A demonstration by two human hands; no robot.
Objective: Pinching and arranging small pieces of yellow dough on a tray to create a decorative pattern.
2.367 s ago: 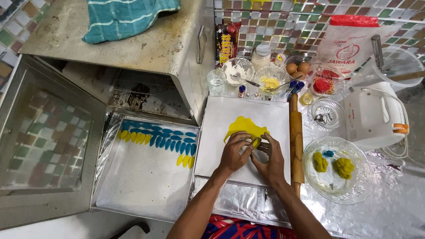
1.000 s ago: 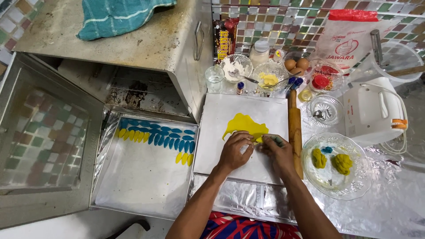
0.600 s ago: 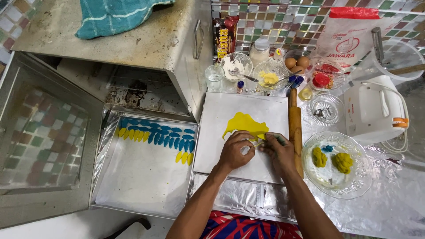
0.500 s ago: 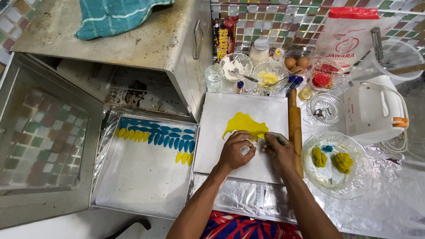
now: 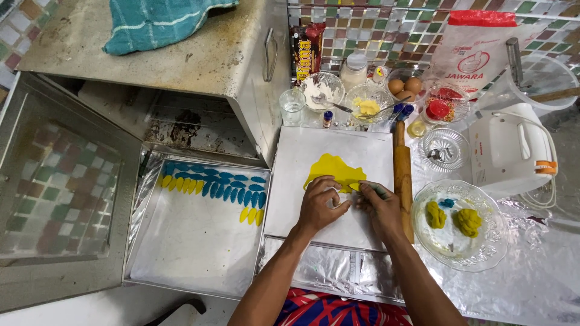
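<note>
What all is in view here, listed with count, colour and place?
towel: one, teal, on the oven top
oven: one, metal, door open, at left
tray: one, silver, in front of the oven
leaf pieces: rows, blue and yellow, on the tray
board: one, white, centre
dough sheet: one, yellow, on the board
rolling pin: one, wooden, right of the board
glass bowl: one, clear, holding yellow lumps, at right
mixer: one, white, far right
eggs: brown, in a bowl at back
flour bag: one, white and red, at back
left hand: on the dough sheet's edge
right hand: pinching a small piece
</note>
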